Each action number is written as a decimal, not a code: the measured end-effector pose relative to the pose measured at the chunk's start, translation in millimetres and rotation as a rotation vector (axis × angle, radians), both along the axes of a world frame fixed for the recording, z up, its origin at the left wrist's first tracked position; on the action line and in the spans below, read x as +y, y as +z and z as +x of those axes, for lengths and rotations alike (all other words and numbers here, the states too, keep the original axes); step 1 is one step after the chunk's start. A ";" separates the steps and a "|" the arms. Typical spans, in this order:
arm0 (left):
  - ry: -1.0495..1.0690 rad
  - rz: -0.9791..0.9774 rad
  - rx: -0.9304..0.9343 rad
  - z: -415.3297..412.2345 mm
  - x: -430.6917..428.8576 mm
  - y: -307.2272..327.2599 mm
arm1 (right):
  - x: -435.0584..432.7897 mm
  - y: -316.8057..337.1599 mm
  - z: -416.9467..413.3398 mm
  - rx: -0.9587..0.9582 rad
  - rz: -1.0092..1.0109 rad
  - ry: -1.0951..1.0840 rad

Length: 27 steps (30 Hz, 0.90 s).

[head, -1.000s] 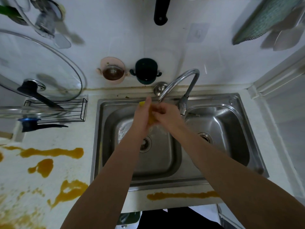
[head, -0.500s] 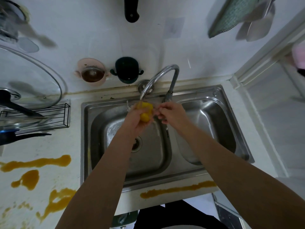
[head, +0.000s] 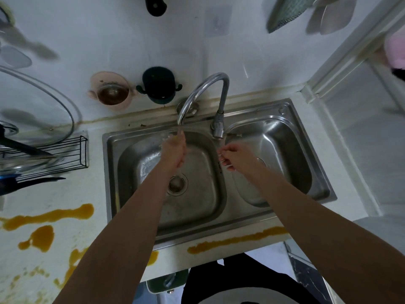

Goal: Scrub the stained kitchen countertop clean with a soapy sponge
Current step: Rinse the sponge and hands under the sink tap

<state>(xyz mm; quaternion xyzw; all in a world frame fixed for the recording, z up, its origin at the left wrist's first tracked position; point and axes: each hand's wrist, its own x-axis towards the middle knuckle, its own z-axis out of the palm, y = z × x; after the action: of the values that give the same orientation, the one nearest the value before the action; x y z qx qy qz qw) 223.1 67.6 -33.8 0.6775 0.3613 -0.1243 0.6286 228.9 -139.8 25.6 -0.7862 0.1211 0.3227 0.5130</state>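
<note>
My left hand (head: pixel 174 153) is over the left basin of the steel sink (head: pixel 285 106), beneath the curved faucet (head: pixel 219 82), curled round the yellow sponge (head: pixel 175 138). Only a sliver of the sponge shows past my fingers. A blur like running water surrounds that hand. My right hand (head: pixel 235 155) hovers over the divider between the basins, fingers loosely curled and wet, holding nothing. Orange-brown stains (head: pixel 48 216) lie on the white countertop (head: pixel 94 194) left of the sink. A long orange-brown streak (head: pixel 237 239) runs along the front ledge.
A black wire rack (head: pixel 65 150) with a glass lid (head: pixel 39 102) and dark-handled pans stands at the left. A pink holder (head: pixel 111 91) and a dark green holder (head: pixel 158 86) hang on the wall behind the sink. A white wall corner (head: pixel 324 84) bounds the right side.
My hands have parted: the right hand let go of the sponge and moved right over the divider. The left hand keeps the sponge and has turned so it is nearly hidden.
</note>
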 end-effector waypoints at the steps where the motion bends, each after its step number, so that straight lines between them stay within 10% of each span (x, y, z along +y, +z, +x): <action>1: 0.002 0.018 0.010 0.0 0.4 -1.3 | -2.6 -0.1 -0.9 0.001 0.003 -0.003; 12: -0.041 0.314 0.042 1.8 4.4 -13.9 | -18.6 -11.5 -15.4 0.031 -0.012 -0.049; 21: 0.281 -0.616 -0.102 -3.6 -1.1 21.4 | -29.5 -20.4 -23.1 0.056 0.005 -0.077; 27: 0.361 -0.846 -0.192 -6.4 -3.4 36.5 | -36.1 -19.2 -27.3 0.067 0.044 -0.107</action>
<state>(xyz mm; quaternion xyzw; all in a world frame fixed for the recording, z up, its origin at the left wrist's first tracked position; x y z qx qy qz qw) 216.7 64.2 2.7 0.2966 0.3310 -0.0860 0.8917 201.6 -175.9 6.4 -0.7560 0.1728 0.3236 0.5421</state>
